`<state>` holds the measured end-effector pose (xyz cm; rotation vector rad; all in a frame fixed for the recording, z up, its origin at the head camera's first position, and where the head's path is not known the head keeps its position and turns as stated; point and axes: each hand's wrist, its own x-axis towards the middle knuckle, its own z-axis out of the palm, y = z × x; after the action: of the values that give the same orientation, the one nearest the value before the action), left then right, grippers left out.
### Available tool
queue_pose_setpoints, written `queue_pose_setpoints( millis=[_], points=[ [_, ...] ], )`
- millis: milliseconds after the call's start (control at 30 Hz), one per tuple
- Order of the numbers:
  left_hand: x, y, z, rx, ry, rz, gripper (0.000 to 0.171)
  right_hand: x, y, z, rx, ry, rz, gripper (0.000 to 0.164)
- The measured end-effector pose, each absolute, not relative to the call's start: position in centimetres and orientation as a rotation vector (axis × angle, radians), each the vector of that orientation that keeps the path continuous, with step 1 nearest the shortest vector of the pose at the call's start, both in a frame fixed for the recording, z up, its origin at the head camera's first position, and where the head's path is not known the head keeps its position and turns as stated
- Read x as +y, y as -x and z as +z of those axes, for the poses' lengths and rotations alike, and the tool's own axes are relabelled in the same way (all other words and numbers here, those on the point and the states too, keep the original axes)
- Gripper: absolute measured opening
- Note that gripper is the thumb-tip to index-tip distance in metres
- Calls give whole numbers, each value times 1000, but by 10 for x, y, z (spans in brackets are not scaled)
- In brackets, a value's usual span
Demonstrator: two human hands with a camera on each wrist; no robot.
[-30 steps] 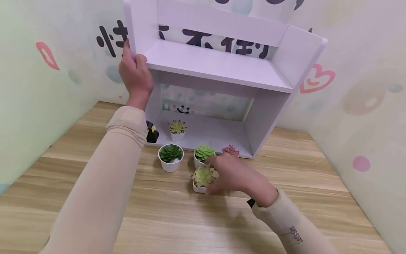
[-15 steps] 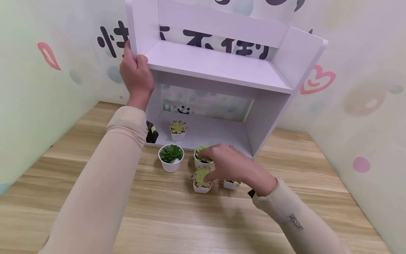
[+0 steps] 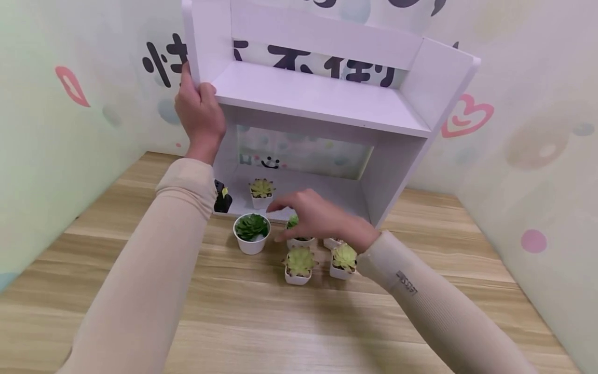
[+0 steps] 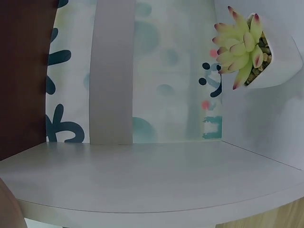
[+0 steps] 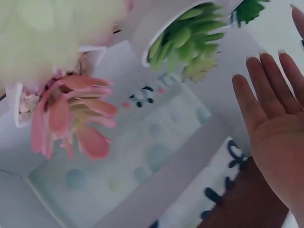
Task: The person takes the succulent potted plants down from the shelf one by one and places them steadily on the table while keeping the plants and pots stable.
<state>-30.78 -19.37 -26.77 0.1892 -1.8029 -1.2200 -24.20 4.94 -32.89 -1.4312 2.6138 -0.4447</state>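
My left hand (image 3: 201,111) grips the left side panel of a white two-tier shelf (image 3: 317,96), thumb near the upper board's front edge. My right hand (image 3: 313,213), fingers extended and thumb apart, passes over a light green potted succulent (image 3: 292,222), partly covering it. Its fingertips are near a dark green succulent (image 3: 251,227) in a round white pot. Two pale green succulents stand in front, one in the middle (image 3: 300,262) and one to the right (image 3: 344,258). A pink succulent (image 5: 71,111) shows in the right wrist view; the arm mostly hides it from the head view.
One yellow-green succulent (image 3: 261,189) stands on the lower board of the shelf. A black object (image 3: 223,197) with a yellow bit sits at its left end. The wood-grain table (image 3: 243,322) meets a patterned wall (image 3: 528,130) behind and at both sides.
My right hand has moved left and away from the front pale succulent, toward the dark green one, uncovering the right pale succulent. The left hand keeps its grip on the shelf.
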Motion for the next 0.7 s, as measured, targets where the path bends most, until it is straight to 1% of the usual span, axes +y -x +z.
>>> queue_pose_setpoints(
  millis=[367, 700],
  points=[
    [-193, 308, -271, -1799, -181, -1220, 53, 39, 289, -350, 2728, 1222, -480, 58],
    [-197, 309, -269, -1799, -185, -1210, 54, 25, 308, -353, 2765, 1106, -448, 77]
  ],
)
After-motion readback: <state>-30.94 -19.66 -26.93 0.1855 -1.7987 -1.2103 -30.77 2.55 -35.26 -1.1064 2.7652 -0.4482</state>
